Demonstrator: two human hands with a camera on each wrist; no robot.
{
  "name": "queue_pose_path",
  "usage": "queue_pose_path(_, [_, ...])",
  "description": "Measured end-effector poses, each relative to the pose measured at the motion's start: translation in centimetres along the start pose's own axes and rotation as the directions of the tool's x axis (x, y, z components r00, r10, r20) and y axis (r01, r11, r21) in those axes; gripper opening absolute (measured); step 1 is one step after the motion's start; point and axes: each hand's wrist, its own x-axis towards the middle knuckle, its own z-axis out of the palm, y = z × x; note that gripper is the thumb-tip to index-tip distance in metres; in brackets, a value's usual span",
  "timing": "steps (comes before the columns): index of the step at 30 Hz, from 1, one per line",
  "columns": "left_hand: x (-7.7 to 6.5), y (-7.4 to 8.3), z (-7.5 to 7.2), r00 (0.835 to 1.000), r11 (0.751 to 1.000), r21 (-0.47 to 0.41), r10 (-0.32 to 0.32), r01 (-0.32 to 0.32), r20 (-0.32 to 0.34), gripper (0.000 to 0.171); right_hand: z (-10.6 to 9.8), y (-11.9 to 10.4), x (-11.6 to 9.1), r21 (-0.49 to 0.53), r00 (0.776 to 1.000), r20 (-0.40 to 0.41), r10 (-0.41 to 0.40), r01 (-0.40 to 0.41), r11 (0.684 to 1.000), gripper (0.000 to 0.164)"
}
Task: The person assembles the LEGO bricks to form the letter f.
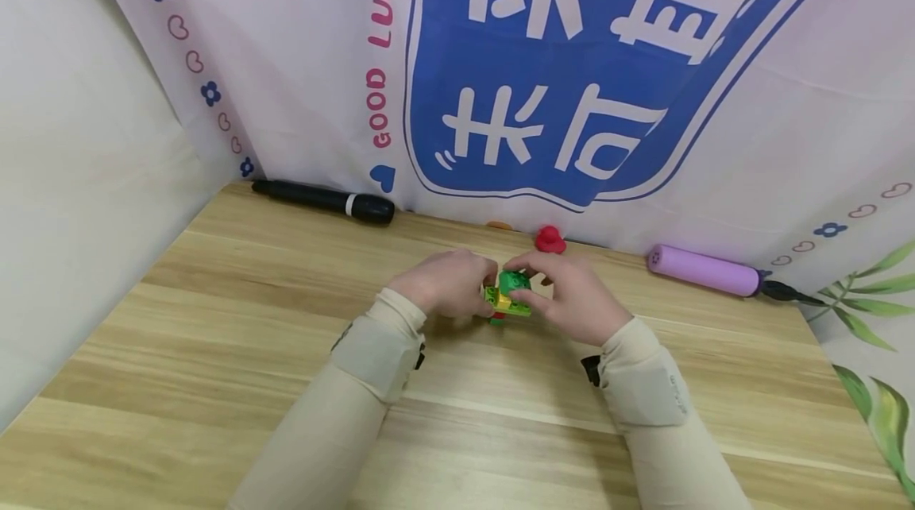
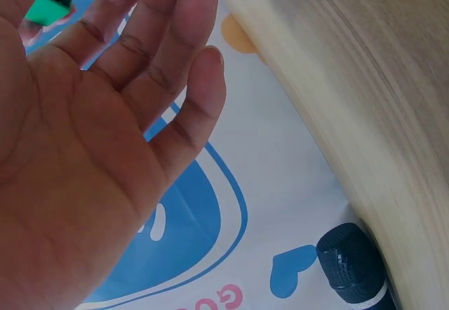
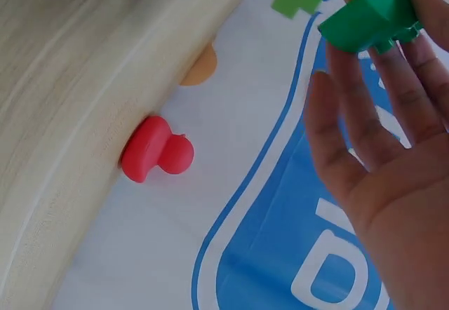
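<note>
In the head view both hands meet around a small stack of toy building bricks over the table. My left hand [image 1: 452, 284] holds the left side of the stack, at its light green brick [image 1: 490, 295]. My right hand [image 1: 572, 294] pinches a dark green brick [image 3: 372, 17] between thumb and fingers, at the top of the stack. A yellow brick [image 1: 503, 302] sits just below it, and a bit of red brick [image 1: 498, 315] shows underneath. In the left wrist view the palm and fingers hide most of the bricks.
Along the table's [image 1: 286, 319] back edge lie a black microphone [image 1: 325, 201], a red rubber duck [image 1: 550, 240] and a purple cylinder [image 1: 706, 270] with a black tip. A printed cloth [image 1: 322, 57] hangs right behind them.
</note>
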Motion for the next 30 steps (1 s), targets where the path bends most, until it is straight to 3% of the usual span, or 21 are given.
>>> queue_pose_path(7, [0.01, 0.04, -0.05, 1.000, 1.000, -0.008, -0.002, 0.002, 0.013, 0.038, 0.28, -0.17, 0.07, 0.037, 1.000, 0.008, 0.021, -0.021, 0.999, 0.035])
queue_pose_path(30, [-0.03, -0.05, 0.02, 1.000, 1.000, -0.009, -0.004, 0.004, 0.010, 0.036, 0.00, -0.25, -0.11, -0.032, 1.000, -0.009, -0.018, 0.018, 0.999, 0.034])
